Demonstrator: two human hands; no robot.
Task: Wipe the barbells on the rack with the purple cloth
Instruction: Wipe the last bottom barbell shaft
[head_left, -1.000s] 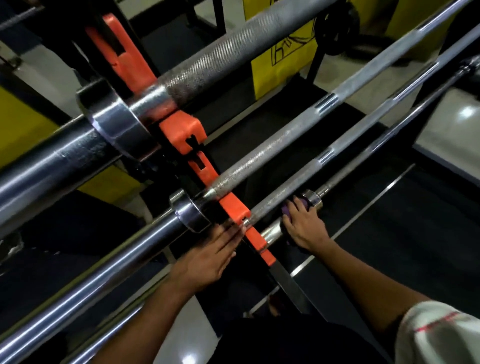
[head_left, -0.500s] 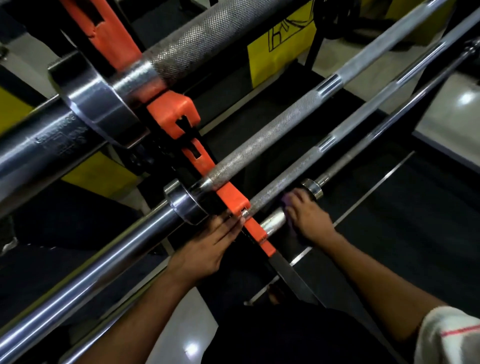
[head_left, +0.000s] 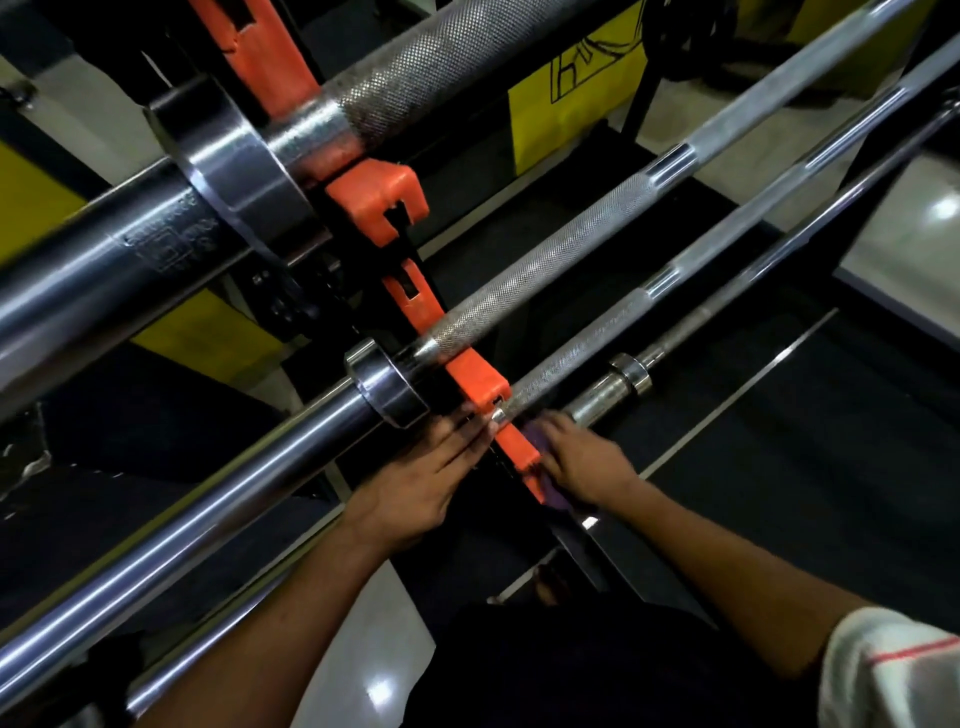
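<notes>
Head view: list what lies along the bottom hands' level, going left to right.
Chrome barbell sleeve → left hand → orange rack upright → purple cloth → right hand.

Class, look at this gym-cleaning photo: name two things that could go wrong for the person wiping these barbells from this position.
1. The left hand rests with its fingertips where a barbell meets the orange rack hook; if the bar rolls, fingers might get pinched.
2. The right hand presses the purple cloth beside the hook's edge; the cloth could snag, or knuckles scrape.
</notes>
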